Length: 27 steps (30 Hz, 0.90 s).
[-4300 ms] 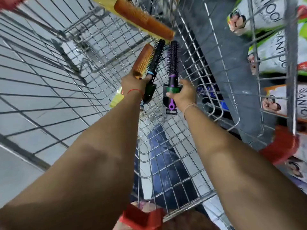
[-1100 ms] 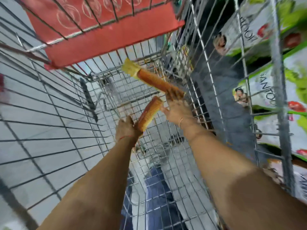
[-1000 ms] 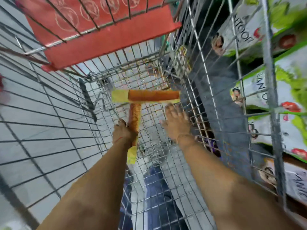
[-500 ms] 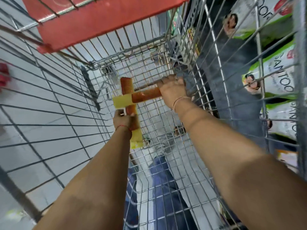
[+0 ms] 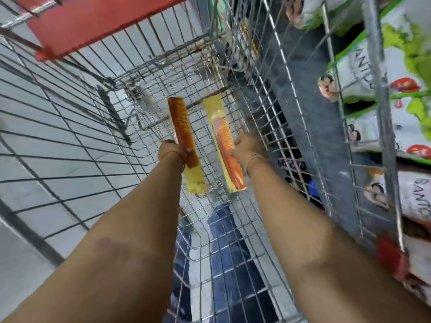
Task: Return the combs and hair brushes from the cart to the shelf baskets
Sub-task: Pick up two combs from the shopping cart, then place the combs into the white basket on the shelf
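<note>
Both arms reach down into a wire shopping cart (image 5: pixel 256 94). My left hand (image 5: pixel 171 151) grips an orange comb (image 5: pixel 180 127) in a yellow sleeve; the comb points away from me, its yellow end hanging below the hand. My right hand (image 5: pixel 248 149) grips a second orange comb (image 5: pixel 224 145) in a yellow sleeve, held almost parallel to the first, a hand's width to its right. Both combs are lifted above the cart's wire floor. No hair brush shows in the cart.
The cart's red child-seat flap (image 5: pixel 98 22) stands at the far end. On the right, beyond the cart's side, are shelves of green-and-white product packs (image 5: pixel 410 73). A red corner bumper (image 5: pixel 391 262) sits near my right elbow. Grey floor tiles show through the left side.
My right hand took the second comb from the cart floor and turned it from crosswise to lengthwise. The two combs no longer cross; they now lie side by side.
</note>
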Tool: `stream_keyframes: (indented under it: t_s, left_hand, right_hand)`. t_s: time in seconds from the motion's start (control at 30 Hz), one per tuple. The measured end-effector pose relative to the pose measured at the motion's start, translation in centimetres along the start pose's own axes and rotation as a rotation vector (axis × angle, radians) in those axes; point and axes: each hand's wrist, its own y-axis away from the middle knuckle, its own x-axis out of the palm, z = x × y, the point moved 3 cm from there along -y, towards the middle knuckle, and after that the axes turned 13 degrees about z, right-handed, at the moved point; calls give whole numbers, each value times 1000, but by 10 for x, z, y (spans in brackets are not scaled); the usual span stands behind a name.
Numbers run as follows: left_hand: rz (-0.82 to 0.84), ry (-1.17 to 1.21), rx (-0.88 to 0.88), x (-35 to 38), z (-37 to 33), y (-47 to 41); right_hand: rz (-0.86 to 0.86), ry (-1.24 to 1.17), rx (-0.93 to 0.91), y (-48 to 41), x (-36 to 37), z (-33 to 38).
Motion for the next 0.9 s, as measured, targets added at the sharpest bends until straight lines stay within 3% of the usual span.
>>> stream_keyframes:
  t_s: [0.1, 0.2, 0.3, 0.43, 0.5, 0.6, 0.77, 0.9]
  left_hand:
    - [43, 59, 70, 1, -4, 11]
    - [196, 169, 177, 7, -14, 34]
    - [426, 171, 302, 7, -26, 72]
    - [670, 50, 488, 3, -39, 135]
    - [774, 47, 594, 6, -46, 182]
    - [990, 52, 735, 29, -60, 274]
    - [1266, -30, 883, 83, -75, 416]
    - [1178, -382, 1183, 144, -40, 513]
  right_hand:
    - [54, -135, 12, 6, 11, -4]
    - [-31, -424, -40, 34, 11, -11]
    - [-183, -538, -82, 73, 10, -14]
    - [-533, -789, -196, 158, 5, -5]
    - [-778, -847, -207, 216, -4, 1]
    - [-1168, -1050, -363, 311, -35, 1]
    - [-1576, -1192, -450, 431, -88, -37]
    - [-1740, -1239, -289, 497, -99, -117]
